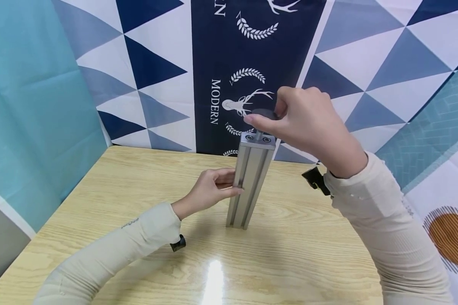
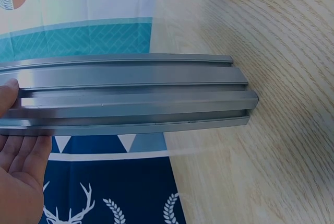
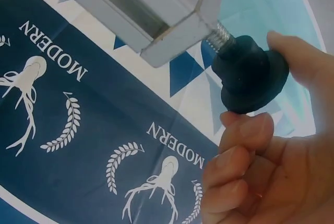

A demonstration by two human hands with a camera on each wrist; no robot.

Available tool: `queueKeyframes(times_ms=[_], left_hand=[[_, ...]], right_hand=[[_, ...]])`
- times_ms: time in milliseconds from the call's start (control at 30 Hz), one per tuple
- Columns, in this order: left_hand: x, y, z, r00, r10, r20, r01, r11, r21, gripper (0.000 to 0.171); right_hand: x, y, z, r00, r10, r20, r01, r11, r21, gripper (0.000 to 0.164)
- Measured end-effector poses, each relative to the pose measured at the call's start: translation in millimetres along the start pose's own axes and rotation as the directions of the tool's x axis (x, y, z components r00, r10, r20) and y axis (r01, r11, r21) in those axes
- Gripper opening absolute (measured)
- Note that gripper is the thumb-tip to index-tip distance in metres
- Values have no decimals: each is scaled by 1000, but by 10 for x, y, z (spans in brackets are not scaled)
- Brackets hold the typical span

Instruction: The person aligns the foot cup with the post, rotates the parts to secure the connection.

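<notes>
A long grooved aluminium profile [image 1: 248,182] stands upright on the table, leaning slightly. My left hand [image 1: 213,187] grips it around mid-height, thumb on the front face and fingers behind. An end plate [image 1: 257,139] with two bolts caps its top. From that plate rises a threaded rod [image 3: 220,38] carrying a black levelling foot [image 3: 250,75]. My right hand [image 1: 303,116] pinches the rim of the foot between thumb and forefinger; the other fingers are curled below it in the right wrist view. The left wrist view shows the profile's grooves running to its bare lower end.
The wood-grain table [image 1: 145,178] extends around the profile. Behind it hangs a patterned cloth [image 1: 156,63] with triangles and deer heads, and a teal curtain [image 1: 23,93] hangs at the left. Small black wrist mounts [image 1: 178,243] sit on both sleeves.
</notes>
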State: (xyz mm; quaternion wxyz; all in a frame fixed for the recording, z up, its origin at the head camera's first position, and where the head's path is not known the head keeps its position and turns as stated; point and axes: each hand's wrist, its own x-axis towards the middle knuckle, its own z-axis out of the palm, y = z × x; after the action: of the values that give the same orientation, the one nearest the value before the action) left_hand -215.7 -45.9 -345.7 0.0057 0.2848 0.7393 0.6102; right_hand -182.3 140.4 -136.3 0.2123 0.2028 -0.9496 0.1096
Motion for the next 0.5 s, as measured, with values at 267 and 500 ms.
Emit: queueKeyframes(times_ms=[267, 500], left_hand=[[-7, -12, -3, 1000, -4, -3, 4, 1000, 0, 48], [-1, -29, -8, 1000, 6, -10, -6, 1000, 5, 47]], right_hand=[[9, 80, -166, 987, -31, 161, 34, 999, -19, 59], [104, 268, -299, 837, -338, 430, 300, 941, 154, 46]])
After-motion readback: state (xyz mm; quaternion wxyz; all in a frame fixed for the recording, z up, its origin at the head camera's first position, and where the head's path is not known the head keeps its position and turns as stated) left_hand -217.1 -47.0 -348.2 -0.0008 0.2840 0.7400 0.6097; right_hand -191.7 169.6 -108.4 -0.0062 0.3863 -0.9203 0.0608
